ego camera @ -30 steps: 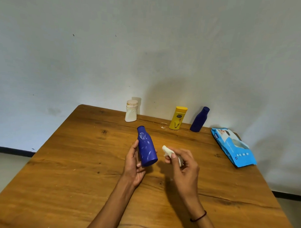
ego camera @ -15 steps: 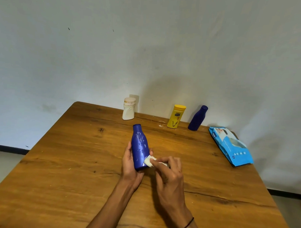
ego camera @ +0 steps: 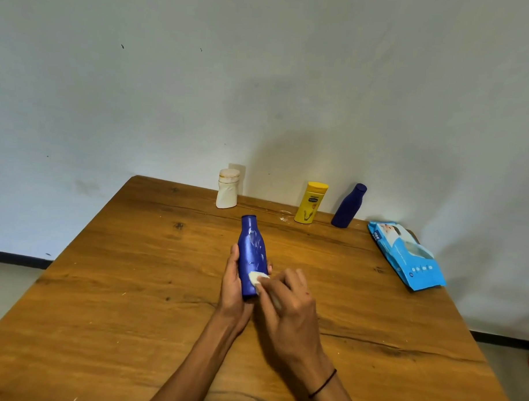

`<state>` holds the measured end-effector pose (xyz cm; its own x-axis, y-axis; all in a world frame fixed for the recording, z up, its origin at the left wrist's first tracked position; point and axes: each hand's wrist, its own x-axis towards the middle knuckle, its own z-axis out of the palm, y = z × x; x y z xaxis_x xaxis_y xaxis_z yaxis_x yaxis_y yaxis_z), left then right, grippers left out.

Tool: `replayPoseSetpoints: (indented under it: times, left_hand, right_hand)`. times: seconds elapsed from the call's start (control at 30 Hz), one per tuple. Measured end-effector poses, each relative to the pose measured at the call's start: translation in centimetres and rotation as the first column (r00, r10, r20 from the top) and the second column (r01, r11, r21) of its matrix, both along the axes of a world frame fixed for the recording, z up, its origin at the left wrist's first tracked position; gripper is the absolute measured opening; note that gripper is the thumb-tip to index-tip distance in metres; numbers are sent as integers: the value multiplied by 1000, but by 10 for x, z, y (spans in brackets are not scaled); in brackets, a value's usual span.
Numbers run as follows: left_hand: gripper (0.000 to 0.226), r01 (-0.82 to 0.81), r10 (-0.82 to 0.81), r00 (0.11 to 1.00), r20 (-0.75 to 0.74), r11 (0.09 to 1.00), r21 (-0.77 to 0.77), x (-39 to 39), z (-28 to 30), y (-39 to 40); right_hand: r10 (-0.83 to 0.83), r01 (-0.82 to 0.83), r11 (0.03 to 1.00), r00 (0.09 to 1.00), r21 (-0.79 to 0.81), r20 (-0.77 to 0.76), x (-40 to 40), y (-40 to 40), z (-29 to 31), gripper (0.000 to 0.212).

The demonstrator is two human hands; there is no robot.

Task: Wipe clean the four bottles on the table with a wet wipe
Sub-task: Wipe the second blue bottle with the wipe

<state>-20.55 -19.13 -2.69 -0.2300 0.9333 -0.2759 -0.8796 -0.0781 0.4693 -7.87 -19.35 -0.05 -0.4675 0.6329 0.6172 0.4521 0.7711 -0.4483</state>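
My left hand (ego camera: 232, 284) grips a blue bottle (ego camera: 251, 254) by its lower part and holds it nearly upright above the middle of the wooden table (ego camera: 134, 285). Pale smears show on the bottle's front. My right hand (ego camera: 292, 303) pinches a small folded white wet wipe (ego camera: 255, 278) and presses it against the bottle's lower right side. At the table's far edge stand a white bottle (ego camera: 227, 193), a yellow bottle (ego camera: 309, 207) and a second blue bottle (ego camera: 348, 206).
A light-blue pack of wet wipes (ego camera: 405, 256) lies at the table's right edge. A pale wall rises right behind the far row of bottles. Floor shows beyond the table on the left and right.
My right hand has brought the wipe from beside the bottle onto its lower side. The left hand has turned the bottle more upright.
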Motion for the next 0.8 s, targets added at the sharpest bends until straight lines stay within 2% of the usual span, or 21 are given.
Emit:
replayPoseSetpoints:
  times: [0.07, 0.1, 0.2, 0.23, 0.33, 0.43, 0.5, 0.67, 0.73, 0.8]
  left_hand:
    - [60, -5, 5, 1000, -3, 1000, -13, 0, -5, 2]
    - [59, 14, -15, 1000, -4, 999, -28, 2, -5, 2]
    - [60, 88, -87, 996, 22, 996, -31, 8, -1, -3]
    - [59, 85, -85, 996, 17, 996, -31, 8, -1, -4]
    - [54, 15, -15, 1000, -19, 1000, -19, 9, 2, -2]
    - [53, 13, -13, 1000, -20, 1000, 1, 12, 2, -2]
    - [53, 13, -13, 1000, 6, 1000, 9, 10, -2, -2]
    - [53, 26, -25, 998, 63, 999, -19, -2, -5, -4]
    - [53, 46, -45, 998, 48, 999, -8, -2, -3, -4]
    - [56, 87, -88, 996, 32, 996, 11, 3, 1, -4]
  right_hand:
    - [-65, 62, 997, 996, -50, -63, -2, 0, -1, 5]
    - [-56, 54, 998, 997, -40, -47, -5, -3, -1, 4]
    - [79, -81, 997, 994, 20, 82, -9, -13, -2, 7]
    - [89, -91, 996, 993, 22, 78, -8, -9, -3, 9]
    - [-12, 9, 999, 998, -47, -59, -2, 6, -2, 10]
    - [-75, 69, 995, 993, -69, -88, -5, 14, 2, 11]
    - [-34, 30, 998, 997, -54, -67, -9, 15, 3, 14]
    - [260, -258, 965, 963, -35, 70, 5, 16, -2, 16]
    - [295, -294, 955, 951, -23, 87, 9, 21, -2, 15]
    - [246, -246, 969, 967, -5, 61, 8, 34, 2, 19]
